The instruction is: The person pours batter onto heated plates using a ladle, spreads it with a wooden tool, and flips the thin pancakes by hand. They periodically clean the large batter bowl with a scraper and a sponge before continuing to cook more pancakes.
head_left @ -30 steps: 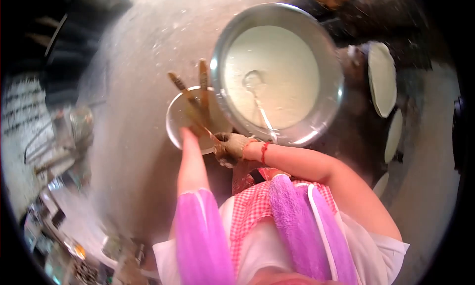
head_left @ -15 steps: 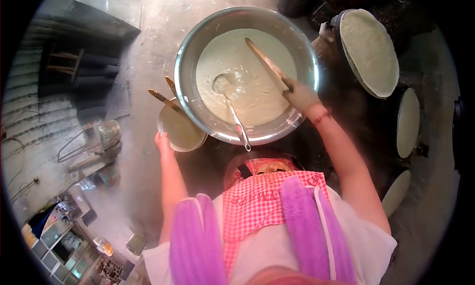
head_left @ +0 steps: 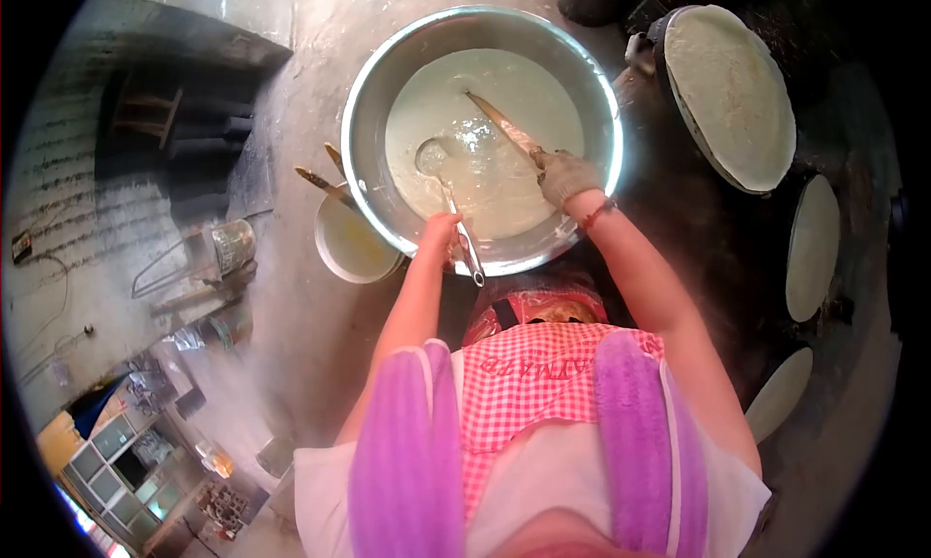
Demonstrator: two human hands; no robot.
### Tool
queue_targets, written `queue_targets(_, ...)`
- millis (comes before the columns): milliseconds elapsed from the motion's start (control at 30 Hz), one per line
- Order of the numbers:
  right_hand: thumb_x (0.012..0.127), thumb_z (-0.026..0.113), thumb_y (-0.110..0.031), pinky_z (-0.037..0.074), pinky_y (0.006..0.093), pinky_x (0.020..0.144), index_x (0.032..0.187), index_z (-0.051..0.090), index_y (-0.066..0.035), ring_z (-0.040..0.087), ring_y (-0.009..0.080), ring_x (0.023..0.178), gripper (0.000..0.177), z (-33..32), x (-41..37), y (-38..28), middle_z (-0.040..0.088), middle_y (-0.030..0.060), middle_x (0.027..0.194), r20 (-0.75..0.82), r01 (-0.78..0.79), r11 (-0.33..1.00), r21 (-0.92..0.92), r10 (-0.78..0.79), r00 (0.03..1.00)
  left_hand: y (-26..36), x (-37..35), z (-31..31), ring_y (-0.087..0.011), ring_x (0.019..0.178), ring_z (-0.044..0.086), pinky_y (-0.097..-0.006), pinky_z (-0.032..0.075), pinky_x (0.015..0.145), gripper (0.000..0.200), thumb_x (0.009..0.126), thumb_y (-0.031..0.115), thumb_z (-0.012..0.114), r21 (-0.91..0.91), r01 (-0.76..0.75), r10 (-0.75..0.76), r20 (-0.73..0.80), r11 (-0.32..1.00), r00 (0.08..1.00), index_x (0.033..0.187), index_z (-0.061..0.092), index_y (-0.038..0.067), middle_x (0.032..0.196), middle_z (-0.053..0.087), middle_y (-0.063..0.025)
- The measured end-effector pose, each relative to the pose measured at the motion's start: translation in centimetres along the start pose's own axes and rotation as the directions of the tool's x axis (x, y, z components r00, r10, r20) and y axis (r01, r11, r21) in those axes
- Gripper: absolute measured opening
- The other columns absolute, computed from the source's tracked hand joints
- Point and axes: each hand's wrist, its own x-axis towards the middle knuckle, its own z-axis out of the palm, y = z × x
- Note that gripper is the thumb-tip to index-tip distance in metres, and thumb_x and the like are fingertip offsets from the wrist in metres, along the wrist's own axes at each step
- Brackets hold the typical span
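Observation:
A wide metal basin (head_left: 364, 102) holds milky, pale liquid (head_left: 524, 204). My right hand (head_left: 570, 178), which seems to wear a light glove, is closed round a flat wooden stick (head_left: 504, 122) whose far end dips into the liquid. At the basin's near side, my left hand (head_left: 443, 230) is wrapped round the metal handle of a ladle (head_left: 464, 233). The ladle's round bowl lies in the liquid, and its handle end reaches past the near rim.
Left of the basin stands a smaller bowl (head_left: 335, 257) with a brush-like wooden tool (head_left: 322, 183) across it. Several round, cloth-topped pans, including a large one (head_left: 732, 97), line the right side. A bucket (head_left: 233, 246) is at far left.
My left hand has left the smaller bowl's rim and moved right onto the ladle's handle. My right hand has shifted the wooden stick left and nearer to me.

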Motion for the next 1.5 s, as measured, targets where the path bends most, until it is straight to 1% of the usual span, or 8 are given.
queue_targets(200,0.080,0.065,-0.020,0.050,0.0266,0.060,0.135,0.051,-0.015,0.060,0.0137,0.065,0.056,-4.6,-13.2,2.9,0.066,0.0099,0.092,0.079,-0.185,0.659,0.729,0.188,0.979,1.0,-1.4,0.0,-0.0084,0.047,0.042,-0.0191,0.033,0.039,0.015,0.092,0.012,0.054,-0.659,0.357,-0.055,0.432,0.662,0.900,0.097,0.054,-0.003,0.063,0.045,0.0006)
queue_targets(333,0.086,0.064,-0.017,0.038,0.0197,0.044,0.139,0.045,-0.011,0.047,0.0045,0.051,0.057,-5.1,-21.5,3.5,0.063,-0.0012,0.086,0.295,-0.378,0.297,0.877,0.290,0.911,5.2,-12.7,-2.7,-0.0055,0.039,0.031,-0.0215,0.027,0.036,0.013,0.095,0.016,0.051,0.006,-0.014,0.013,0.145,1.000,0.989,0.101,0.054,0.005,0.057,0.040,0.0044)
queue_targets(533,0.083,0.063,-0.008,0.042,0.0198,0.050,0.139,0.041,-0.001,0.052,0.0056,0.060,0.061,-3.6,-18.6,1.1,0.061,0.0011,0.085,0.492,-0.484,-0.176,0.857,0.002,0.871,5.7,-11.4,-1.6,-0.0269,0.054,0.057,-0.0382,0.047,0.053,0.024,0.096,0.023,0.048,0.598,-0.331,0.292,0.166,0.730,0.942,0.097,0.057,0.000,0.068,0.060,-0.0157)
queue_targets(900,0.083,0.067,-0.007,0.048,0.0225,0.075,0.132,0.050,-0.001,0.056,0.0065,0.084,0.052,0.5,-13.2,-2.1,0.062,0.0003,0.103,0.449,-0.451,0.309,0.837,0.082,0.890,6.4,1.0,0.7,-0.0432,0.075,0.063,-0.0499,0.050,0.066,0.033,0.095,0.028,0.044,0.891,-0.241,0.217,0.167,0.385,0.962,0.095,0.055,-0.003,0.081,0.063,-0.0284)
queue_targets(933,0.084,0.066,-0.008,0.047,0.0214,0.074,0.132,0.052,-0.002,0.055,0.0051,0.084,0.050,0.3,-13.8,-1.7,0.063,-0.0006,0.097,0.390,-0.393,0.037,0.919,0.073,0.918,6.3,0.3,0.7,-0.0354,0.064,0.062,-0.0455,0.049,0.058,0.033,0.095,0.029,0.045,0.818,-0.209,0.128,0.166,0.536,0.978,0.094,0.055,-0.002,0.073,0.061,-0.0219)
queue_targets(1100,0.087,0.059,-0.024,0.050,0.0399,0.083,0.133,0.052,-0.022,0.063,0.0291,0.092,0.047,5.0,-15.3,1.8,0.062,0.0184,0.105,0.022,0.001,0.872,0.489,-0.013,1.000,7.1,-5.1,5.2,-0.0054,0.039,0.033,-0.0244,0.035,0.037,0.023,0.097,0.027,0.049,0.020,0.209,-0.201,0.383,0.978,0.902,0.097,0.052,0.004,0.054,0.033,0.0078)
queue_targets(1200,0.086,0.057,-0.033,0.049,0.0448,0.083,0.130,0.054,-0.022,0.060,0.0364,0.094,0.046,2.5,-18.5,2.8,0.061,0.0195,0.105,-0.010,0.031,0.941,0.338,-0.029,1.000,6.4,-9.9,6.3,-0.0058,0.038,0.033,-0.0253,0.035,0.036,0.022,0.097,0.025,0.049,-0.189,0.233,-0.103,0.524,0.954,0.846,0.097,0.051,0.003,0.053,0.032,0.0074)
queue_targets(1500,0.088,0.056,-0.020,0.053,0.0438,0.068,0.132,0.050,-0.023,0.064,0.0350,0.077,0.045,-1.2,-26.0,4.0,0.061,0.0151,0.094,-0.633,0.505,0.825,0.255,-0.252,0.732,12.7,-28.3,8.3,-0.0029,0.033,0.034,-0.0209,0.031,0.026,0.030,0.099,0.025,0.046,-0.229,-0.353,0.419,0.407,0.907,0.812,0.114,0.054,0.000,0.054,0.039,0.0062)
